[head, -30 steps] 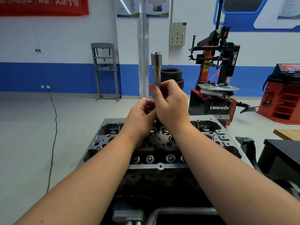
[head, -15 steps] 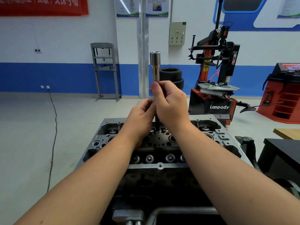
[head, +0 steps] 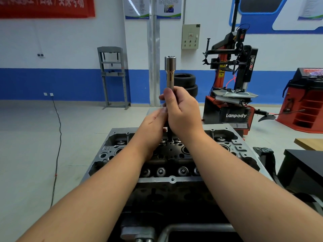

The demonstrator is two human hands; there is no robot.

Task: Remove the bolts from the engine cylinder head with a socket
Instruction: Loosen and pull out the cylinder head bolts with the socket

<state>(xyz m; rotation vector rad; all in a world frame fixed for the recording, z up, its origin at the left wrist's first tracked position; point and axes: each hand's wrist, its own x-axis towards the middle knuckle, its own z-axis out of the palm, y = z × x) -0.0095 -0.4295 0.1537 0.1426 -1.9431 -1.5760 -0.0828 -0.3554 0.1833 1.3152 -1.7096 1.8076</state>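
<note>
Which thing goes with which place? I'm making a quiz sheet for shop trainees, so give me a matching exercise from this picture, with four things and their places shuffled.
Things:
1. socket
2. cylinder head
3. stacked tyres
4. black cable

Places:
A. on the floor at the blue wall, behind the hands
B. upright above the right hand, which grips its shaft
C. trailing across the floor, far left
D. under both forearms, valve springs showing

Pairs: 1-B, 2-D, 3-A, 4-C
</note>
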